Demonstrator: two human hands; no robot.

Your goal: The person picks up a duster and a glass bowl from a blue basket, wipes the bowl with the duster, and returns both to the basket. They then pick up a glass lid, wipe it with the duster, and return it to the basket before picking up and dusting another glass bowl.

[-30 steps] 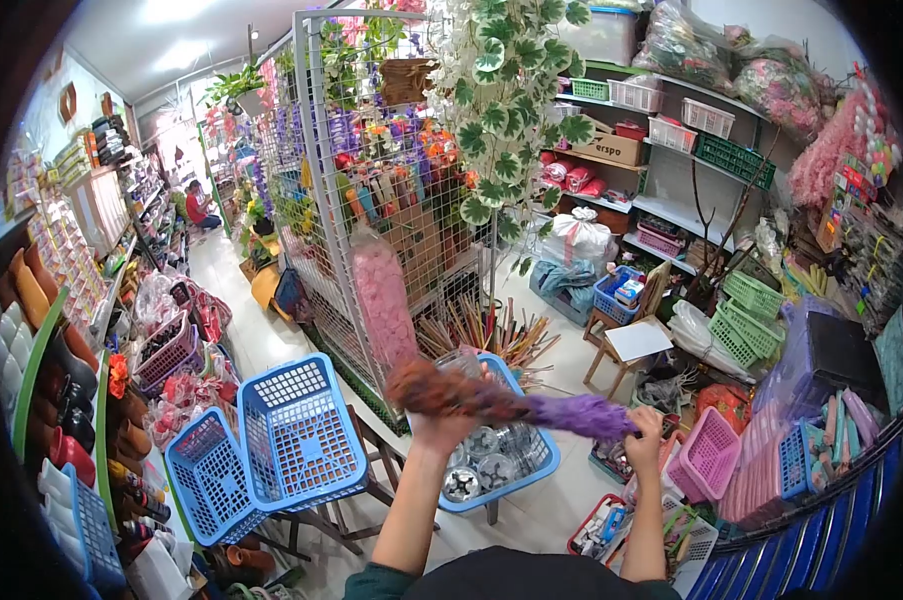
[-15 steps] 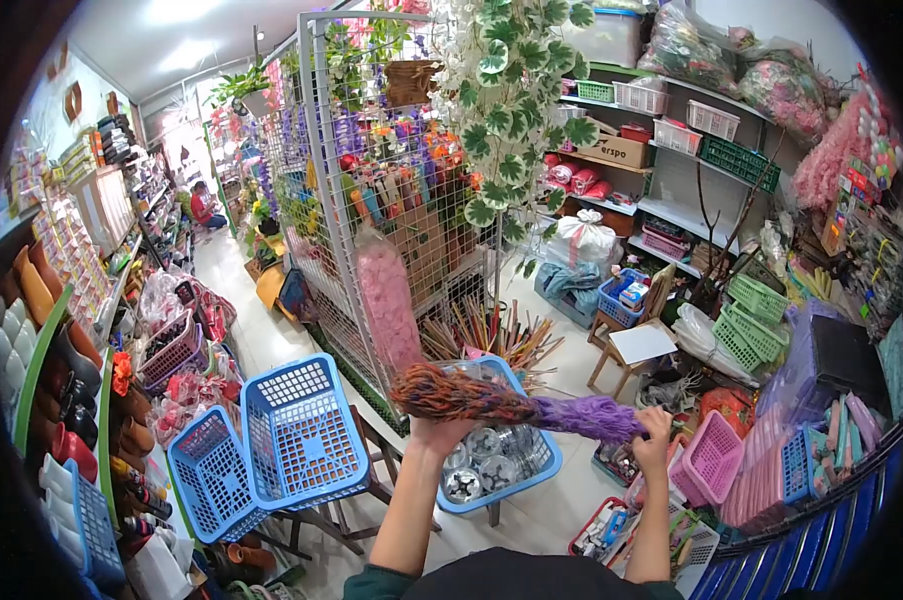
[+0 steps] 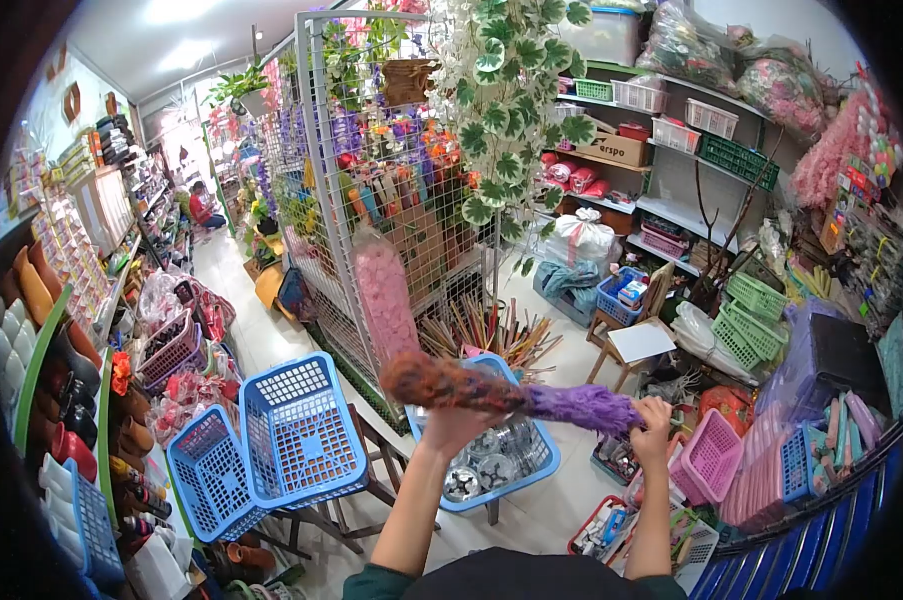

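Packed shelves (image 3: 673, 212) line the shop; over a blue basket (image 3: 549, 461), a brown-and-purple bundle (image 3: 501, 393) is held level, seemingly against sagging: right hand (image 3: 652, 415) gripping the purple tip, left hand (image 3: 457, 430) beneath the brown part, fingers hidden, grip unclear.

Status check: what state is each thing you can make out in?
Brown-and-purple bundle: held crosswise between both hands
Left hand: under the brown part, fingers mostly hidden
Right hand: closed on the purple end
Center blue basket: holding clear containers
White bag: bulging
Ceiling lights: lit
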